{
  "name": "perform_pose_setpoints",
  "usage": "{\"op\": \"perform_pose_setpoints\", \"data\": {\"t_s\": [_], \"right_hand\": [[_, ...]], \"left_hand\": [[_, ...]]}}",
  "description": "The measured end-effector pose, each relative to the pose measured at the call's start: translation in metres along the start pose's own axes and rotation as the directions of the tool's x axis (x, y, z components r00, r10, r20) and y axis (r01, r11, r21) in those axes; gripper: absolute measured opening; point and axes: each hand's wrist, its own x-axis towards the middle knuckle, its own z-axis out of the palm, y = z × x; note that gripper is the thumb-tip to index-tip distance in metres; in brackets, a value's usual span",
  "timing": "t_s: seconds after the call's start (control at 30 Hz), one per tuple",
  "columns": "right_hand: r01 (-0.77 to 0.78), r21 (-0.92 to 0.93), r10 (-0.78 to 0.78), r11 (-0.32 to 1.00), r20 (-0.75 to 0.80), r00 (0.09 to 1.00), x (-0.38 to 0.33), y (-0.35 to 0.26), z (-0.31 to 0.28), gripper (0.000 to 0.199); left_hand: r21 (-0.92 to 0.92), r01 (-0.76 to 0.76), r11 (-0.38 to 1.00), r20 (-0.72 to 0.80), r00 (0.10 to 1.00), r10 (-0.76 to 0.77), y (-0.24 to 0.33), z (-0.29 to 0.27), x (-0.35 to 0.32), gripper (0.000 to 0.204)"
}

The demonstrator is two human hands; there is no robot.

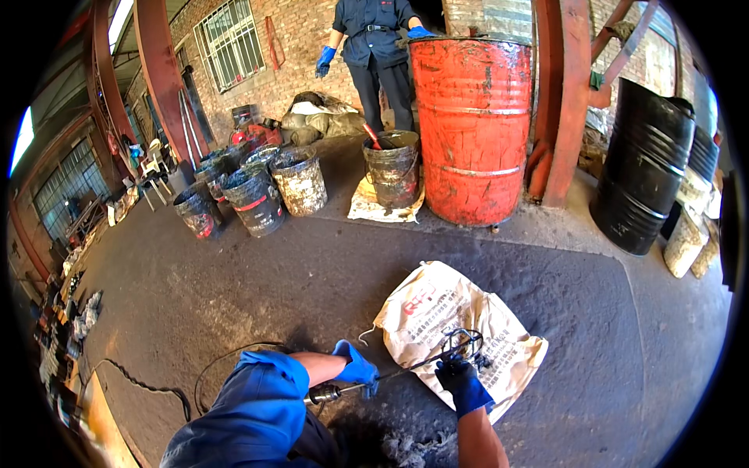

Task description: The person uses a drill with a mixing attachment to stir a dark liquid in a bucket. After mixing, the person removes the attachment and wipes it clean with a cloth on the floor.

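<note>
A mixing paddle [466, 338] with a black-coated wire cage head lies across the lower middle. Its shaft runs left to a power drill [323, 394], partly hidden by my sleeve. My left hand [356, 366], in a blue glove, is closed round the shaft just beyond the drill's chuck. My right hand [462, 387] wears a blue glove stained black and is closed at the cage end; its fingertips are partly hidden. Beneath the paddle head, a flattened white woven sack [425, 308] with red and black print lies on the floor.
A red drum [472, 129] stands ahead, beside a bucket [392, 168] holding a red-handled tool. Several dirty buckets [253, 201] stand left of it. A co-worker [374, 47] in blue gloves stands behind. A black drum [647, 168] is at right; a cable [148, 380] trails left.
</note>
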Motion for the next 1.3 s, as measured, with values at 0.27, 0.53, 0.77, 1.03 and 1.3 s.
{"op": "perform_pose_setpoints", "data": {"t_s": [0.27, 0.53, 0.77, 1.03, 1.3], "right_hand": [[-0.079, 0.091, 0.080, 0.993, -0.007, 0.997, -0.013, -0.001, 0.009, 0.028], [-0.019, -0.123, 0.001, 0.992, -0.144, 0.990, -0.050, 0.005, 0.039, 0.021], [0.076, -0.257, -0.105, 0.963, -0.100, 0.989, -0.032, 0.009, 0.063, 0.025], [0.057, -0.533, -0.248, 0.844, -0.295, 0.923, -0.037, 0.003, 0.045, 0.015], [-0.019, -0.417, -0.100, 0.909, -0.261, 0.960, -0.050, -0.011, 0.020, 0.040]], "left_hand": [[0.083, 0.038, 0.996, -0.073, 0.997, -0.032, 0.012, 0.006, -0.011, 0.034], [-0.032, -0.027, 0.999, 0.013, 1.000, 0.027, -0.008, 0.010, -0.006, 0.035], [0.083, 0.158, 0.984, -0.060, 0.986, -0.153, 0.039, 0.004, -0.050, 0.039], [0.290, 0.343, 0.894, -0.171, 0.937, -0.304, 0.051, 0.021, -0.031, 0.037], [0.164, 0.336, 0.928, -0.123, 0.940, -0.318, 0.079, 0.026, -0.026, 0.036]]}}
